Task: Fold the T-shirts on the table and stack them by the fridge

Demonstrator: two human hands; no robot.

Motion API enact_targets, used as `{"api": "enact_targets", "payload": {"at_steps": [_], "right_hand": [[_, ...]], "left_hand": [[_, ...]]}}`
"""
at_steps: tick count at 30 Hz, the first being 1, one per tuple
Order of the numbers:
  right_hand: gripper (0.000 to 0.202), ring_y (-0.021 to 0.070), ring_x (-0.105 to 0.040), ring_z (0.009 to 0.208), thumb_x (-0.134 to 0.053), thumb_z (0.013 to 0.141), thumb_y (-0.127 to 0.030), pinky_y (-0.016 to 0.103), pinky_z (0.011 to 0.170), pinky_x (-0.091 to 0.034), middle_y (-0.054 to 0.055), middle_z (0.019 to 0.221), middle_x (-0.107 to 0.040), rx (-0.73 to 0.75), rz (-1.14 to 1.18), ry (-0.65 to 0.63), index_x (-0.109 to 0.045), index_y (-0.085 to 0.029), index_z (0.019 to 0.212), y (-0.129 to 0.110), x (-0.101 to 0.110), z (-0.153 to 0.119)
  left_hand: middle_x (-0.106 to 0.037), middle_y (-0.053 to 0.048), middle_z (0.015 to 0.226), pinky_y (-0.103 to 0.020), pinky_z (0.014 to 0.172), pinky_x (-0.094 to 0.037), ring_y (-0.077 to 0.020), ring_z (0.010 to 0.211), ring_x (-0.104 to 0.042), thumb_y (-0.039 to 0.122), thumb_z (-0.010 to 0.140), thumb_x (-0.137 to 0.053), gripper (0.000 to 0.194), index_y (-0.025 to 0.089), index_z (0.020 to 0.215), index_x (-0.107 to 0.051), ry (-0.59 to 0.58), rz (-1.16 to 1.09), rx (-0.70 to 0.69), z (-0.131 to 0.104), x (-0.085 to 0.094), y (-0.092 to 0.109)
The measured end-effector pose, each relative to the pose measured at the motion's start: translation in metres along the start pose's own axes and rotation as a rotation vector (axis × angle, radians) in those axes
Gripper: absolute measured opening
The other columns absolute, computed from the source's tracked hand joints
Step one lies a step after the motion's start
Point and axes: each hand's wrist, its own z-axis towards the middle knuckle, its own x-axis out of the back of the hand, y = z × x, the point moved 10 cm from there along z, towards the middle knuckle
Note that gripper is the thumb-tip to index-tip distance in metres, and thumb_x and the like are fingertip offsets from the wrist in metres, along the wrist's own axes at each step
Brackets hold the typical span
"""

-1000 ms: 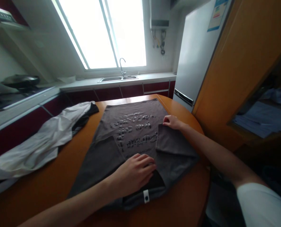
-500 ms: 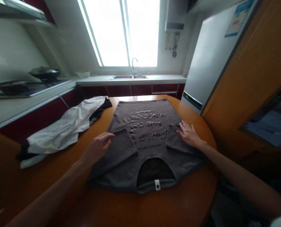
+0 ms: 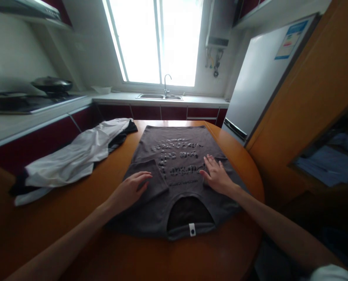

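Observation:
A dark grey T-shirt (image 3: 185,132) with printed lettering lies spread on the wooden table, its neckline and white label toward me. Both sleeves are folded inward over its front. My left hand (image 3: 132,189) is over the left sleeve, fingers extended and holding nothing; whether it touches the cloth is unclear. Flat on the right sleeve and the edge of the lettering rests my right hand (image 3: 217,175), its fingers spread.
White and black garments (image 3: 74,156) lie in a heap on the left side of the round-edged table (image 3: 162,257). Behind it are a counter with a sink (image 3: 159,96), a stove with a pan (image 3: 51,84) at left, and a fridge (image 3: 261,74) at right.
My right hand has moved left, from the sleeve's outer part toward the shirt's lettering. My left hand has shifted slightly right over the left sleeve. The camera view has shifted a little.

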Motion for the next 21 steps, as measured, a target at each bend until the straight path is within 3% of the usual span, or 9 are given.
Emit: {"api": "enact_targets", "payload": {"at_steps": [3,7,10,12,16,21], "right_hand": [[0.082,0.0259,-0.008,0.157,-0.017,0.102,-0.065,0.051,0.124,-0.012,0.015,0.169,-0.012,-0.004,0.037,0.014,-0.022,-0.009,0.162,-0.006,0.003,0.013],[0.080,0.0266,-0.009,0.157,-0.021,0.103,-0.061,0.052,0.124,-0.010,0.016,0.169,-0.012,-0.030,0.061,-0.080,-0.021,-0.007,0.162,-0.011,-0.025,0.022],[0.077,0.0258,-0.009,0.157,-0.019,0.103,-0.060,0.051,0.125,-0.008,0.015,0.169,-0.012,-0.012,0.090,-0.016,-0.022,-0.009,0.162,-0.009,-0.021,0.024],[0.078,0.0256,-0.009,0.157,-0.017,0.103,-0.060,0.050,0.124,-0.008,0.015,0.169,-0.012,-0.055,0.107,0.068,-0.020,-0.009,0.162,0.004,-0.007,0.025],[0.083,0.0286,-0.004,0.157,-0.020,0.102,-0.063,0.055,0.123,-0.005,0.018,0.169,-0.006,-0.277,0.066,0.173,-0.014,-0.006,0.163,0.049,0.005,0.026],[0.088,0.0305,-0.004,0.157,-0.025,0.101,-0.065,0.056,0.123,-0.004,0.020,0.168,-0.009,-0.428,0.045,-0.026,-0.015,-0.002,0.161,0.077,-0.027,0.030]], "left_hand": [[-0.067,-0.009,0.133,-0.040,0.110,-0.049,-0.0259,0.121,-0.065,0.044,0.097,-0.045,0.040,0.021,0.119,-0.069,0.017,0.017,0.016,0.001,-0.001,-0.004],[-0.063,-0.011,0.139,-0.044,0.113,-0.046,-0.0275,0.127,-0.061,0.049,0.097,-0.043,0.046,0.020,0.123,-0.068,0.041,0.027,0.060,0.001,0.001,-0.021],[-0.063,-0.011,0.139,-0.044,0.114,-0.045,-0.0279,0.128,-0.060,0.051,0.096,-0.043,0.048,0.020,0.123,-0.068,0.058,0.022,0.098,0.002,0.005,-0.034],[-0.064,-0.011,0.138,-0.045,0.114,-0.045,-0.0284,0.127,-0.061,0.053,0.096,-0.043,0.049,0.021,0.123,-0.067,0.072,0.019,0.121,0.002,0.009,-0.041],[-0.066,-0.011,0.135,-0.046,0.112,-0.046,-0.0296,0.124,-0.063,0.056,0.094,-0.045,0.050,0.021,0.120,-0.068,0.083,0.017,0.133,0.004,0.012,-0.045],[-0.069,-0.012,0.130,-0.045,0.110,-0.048,-0.0303,0.119,-0.065,0.058,0.092,-0.045,0.052,0.020,0.116,-0.070,0.074,0.019,0.140,0.005,0.010,-0.050]]}}
